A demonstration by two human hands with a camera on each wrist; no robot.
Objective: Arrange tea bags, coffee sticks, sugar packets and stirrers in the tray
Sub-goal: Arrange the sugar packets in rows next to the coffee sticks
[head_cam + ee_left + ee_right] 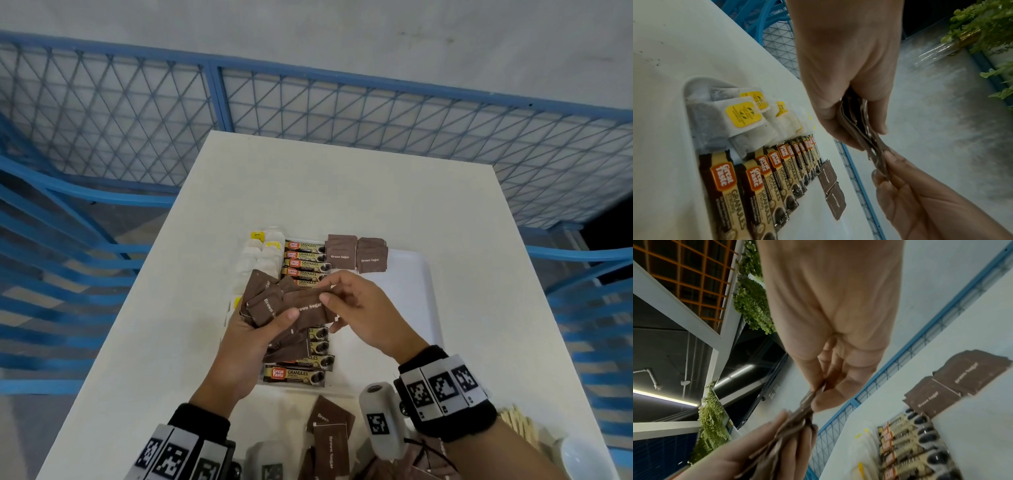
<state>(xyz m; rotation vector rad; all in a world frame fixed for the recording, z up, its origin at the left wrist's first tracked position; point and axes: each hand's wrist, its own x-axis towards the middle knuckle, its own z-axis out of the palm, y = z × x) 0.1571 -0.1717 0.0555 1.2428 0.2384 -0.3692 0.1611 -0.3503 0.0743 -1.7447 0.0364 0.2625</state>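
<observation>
The left hand (253, 329) had its grip around a messy bunch of brown sugar packets (270, 301) above the tray (407, 274), hiding the middle coffee sticks (305, 257). The right hand (363, 308) pinched one packet's end. Stirrers (517, 425) at the desk's (342, 188) near right corner were cut off behind the wrist.

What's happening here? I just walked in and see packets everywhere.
A person is filling a white tray with drink supplies. Their left hand grips a bunch of brown sugar packets, and the right hand pinches one packet from it. Tea bags and a row of coffee sticks already lie in the tray, with two sugar piles beside them. More sugar packets and wooden stirrers still wait on the table.
</observation>
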